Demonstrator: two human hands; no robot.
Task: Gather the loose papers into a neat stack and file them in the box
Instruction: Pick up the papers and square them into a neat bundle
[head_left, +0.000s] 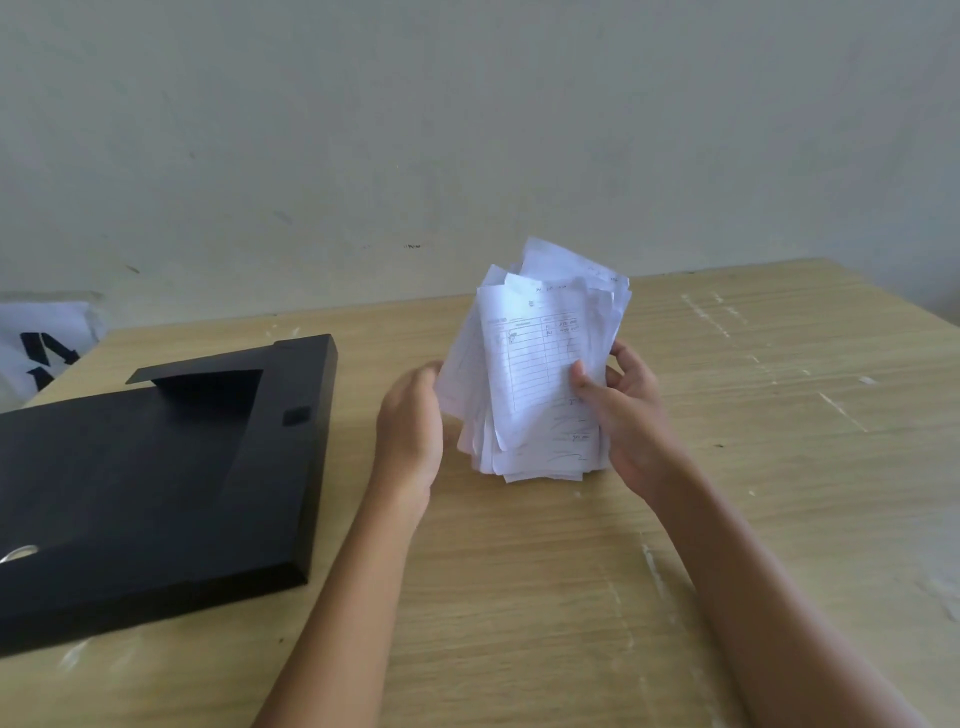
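Observation:
An uneven bundle of white papers (535, 364), some with printed tables and handwriting, stands upright on its lower edge on the wooden table (519, 597). My right hand (623, 415) grips the bundle's right side, thumb across the front sheet. My left hand (410, 426) is at the bundle's left edge, fingers curled against the sheets; it is slightly blurred. The sheets stick out at different heights and angles. A black file box (145, 488) lies flat and closed on the table to the left of my left hand, with its flap tab on top.
A pale wall (467, 130) rises right behind the table's far edge. A white bag with black markings (41, 348) sits beyond the table's left corner. The tabletop carries white scuffs at right and front.

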